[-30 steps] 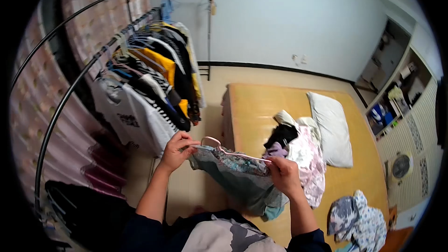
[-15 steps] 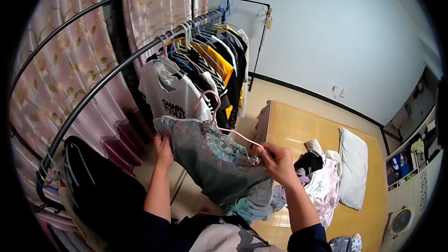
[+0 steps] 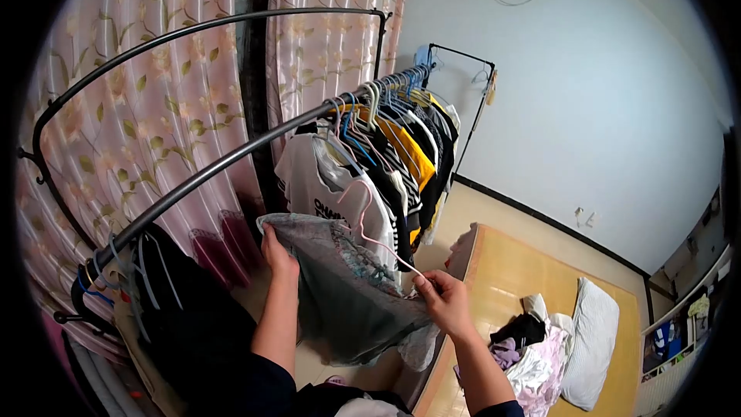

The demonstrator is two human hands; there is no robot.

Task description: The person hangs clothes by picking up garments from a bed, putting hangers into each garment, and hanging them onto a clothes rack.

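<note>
A grey-green garment (image 3: 340, 316) with a floral patterned upper edge hangs spread between my two hands. My left hand (image 3: 279, 253) is closed on its left upper corner, with the fingertips partly behind the cloth. A thin pink clothes hanger (image 3: 380, 242) reaches into the garment's opening, its hook pointing up and its left part hidden by the cloth. My right hand (image 3: 444, 303) pinches the right end of this hanger between thumb and fingers, close to the garment's right edge. Just beyond the hook hangs a white T-shirt (image 3: 309, 174) with black lettering.
A dark metal clothes rail (image 3: 231, 166) runs from lower left to the far wall, carrying several hung clothes. Dark clothes (image 3: 193, 324) hang at its near end. To the right stands a bed (image 3: 502, 262) with a clothes pile (image 3: 532, 359) and a striped pillow (image 3: 593, 340).
The view has tilted up and turned left, so rail and bed appear lower and further right. The garment and pink hanger stay in my hands, now closer to the hung clothes in view.
</note>
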